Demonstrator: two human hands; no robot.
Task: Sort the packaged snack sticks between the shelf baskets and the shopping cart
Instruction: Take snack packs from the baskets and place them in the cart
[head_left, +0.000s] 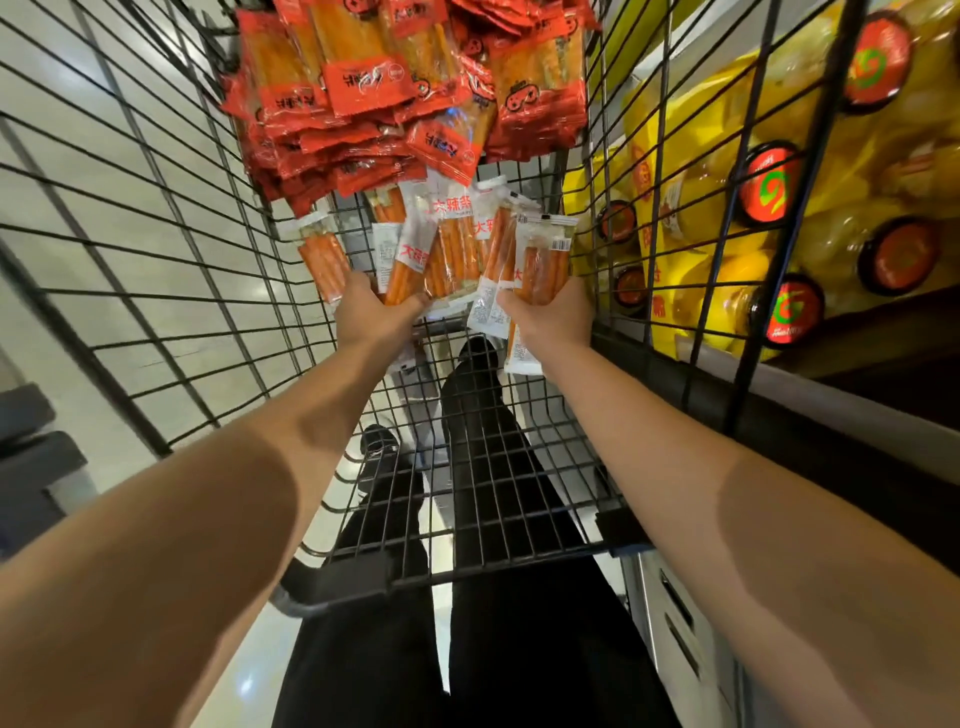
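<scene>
A black wire shopping cart (171, 291) is seen from above, and every place is given relative to it. Inside the cart, toward its far end, a heap of red foil snack packets with clear windows (395, 88) is piled high. Just on the near side of that heap, above the cart's wire floor, a spread of clear-and-white packets of orange snack sticks (452, 249) is held up by two bare hands. The left hand (376, 312) is curled around the lower ends of several of these packets, with its thumb lying across their front. The right hand (550, 314) is closed around the lower ends of another bunch, and some white packet tails hang out below it. One more orange stick packet (324, 257) is seen just to the left of the left hand, against the cart's left wall; whether it is gripped cannot be told. Beyond the cart's right wall, yellow bags with round red and green labels (769, 187) are stacked on a shelf. Through the cart's floor, black trousers (483, 426) and a dark shoe (379, 441) are seen on a pale tiled floor (62, 93).
</scene>
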